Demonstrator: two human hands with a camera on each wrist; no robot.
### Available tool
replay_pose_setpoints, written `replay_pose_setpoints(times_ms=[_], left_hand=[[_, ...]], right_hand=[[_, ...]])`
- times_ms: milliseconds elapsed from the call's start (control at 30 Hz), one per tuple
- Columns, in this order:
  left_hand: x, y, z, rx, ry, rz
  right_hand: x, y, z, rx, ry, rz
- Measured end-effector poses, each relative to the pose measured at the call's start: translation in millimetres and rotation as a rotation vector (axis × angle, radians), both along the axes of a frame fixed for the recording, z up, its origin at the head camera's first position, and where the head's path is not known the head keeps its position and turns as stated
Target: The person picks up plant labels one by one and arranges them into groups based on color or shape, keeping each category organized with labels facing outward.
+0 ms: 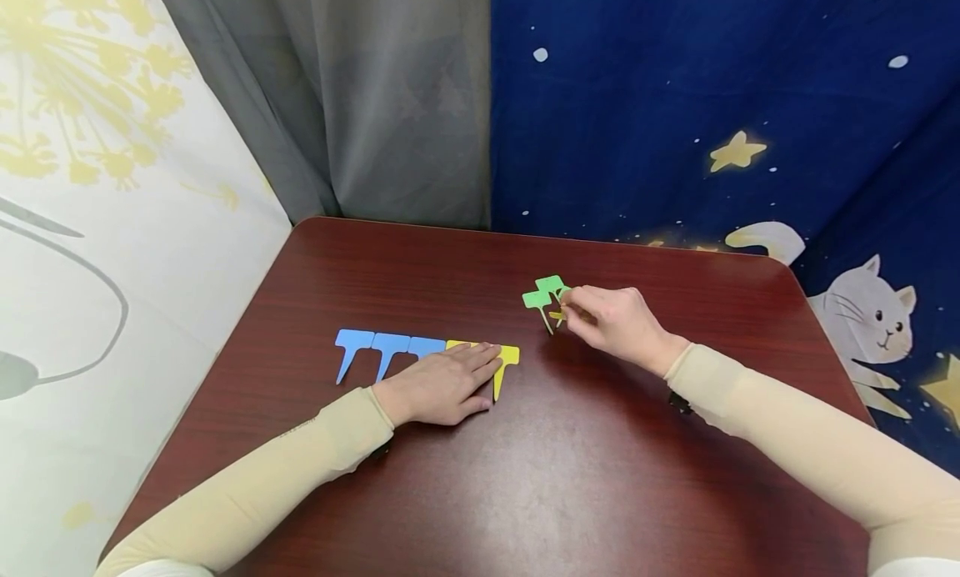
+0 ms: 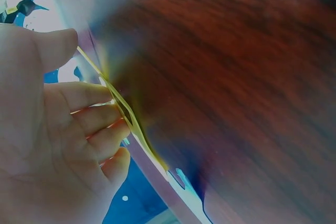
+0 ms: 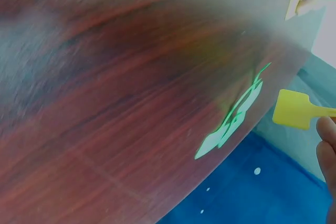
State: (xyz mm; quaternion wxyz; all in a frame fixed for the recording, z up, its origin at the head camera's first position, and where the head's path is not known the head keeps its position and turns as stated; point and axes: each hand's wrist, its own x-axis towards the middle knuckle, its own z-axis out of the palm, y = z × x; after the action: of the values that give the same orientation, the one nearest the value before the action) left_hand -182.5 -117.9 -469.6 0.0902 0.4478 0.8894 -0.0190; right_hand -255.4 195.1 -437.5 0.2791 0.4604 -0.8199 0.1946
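My left hand lies with extended fingers over the yellow T-shaped plant labels at the right part of a row; the hand partly hides them. Joined on the left are three blue plant labels, heads in line and pointed stems toward me. My right hand pinches another yellow plant label by its stem, its flat head sticking out in the right wrist view. Beneath and beside that hand, a few green plant labels lie overlapping on the table.
The dark red-brown wooden table has rounded far corners. A grey curtain and a blue star-patterned curtain hang behind it. At the left is a white patterned wall covering.
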Motion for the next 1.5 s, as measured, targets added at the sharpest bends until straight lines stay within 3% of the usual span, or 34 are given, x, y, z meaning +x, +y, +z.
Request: replay_pose_setpoints(times_ms=[200,500,733,1133,1500], left_hand=[[-1.3,1.8,0.1,-0.021,0.016,-0.001],[-0.6,0.9,-1.4,-0.008,0.004,0.0],[0.2,0.8,-1.4,-0.011,0.0,0.012],[0.8,0.8,-1.0,0.01,0.005,-0.007],[-0.3,0.5,-1.8,0.004,-0.011,0.002]], right_hand=[[8.6,-7.3,2.5,-0.047,-0.099,0.048],[22.5,-13.9,-14.4,-0.058,-0.169,0.092],[30.3,-20.1,-27.4,-0.019,-0.133,0.132],[43.6,-22.6,-43.2,0.036,-0.165,0.18],[48.4,-23.7,-50.5,0.144,-0.037,0.253]])
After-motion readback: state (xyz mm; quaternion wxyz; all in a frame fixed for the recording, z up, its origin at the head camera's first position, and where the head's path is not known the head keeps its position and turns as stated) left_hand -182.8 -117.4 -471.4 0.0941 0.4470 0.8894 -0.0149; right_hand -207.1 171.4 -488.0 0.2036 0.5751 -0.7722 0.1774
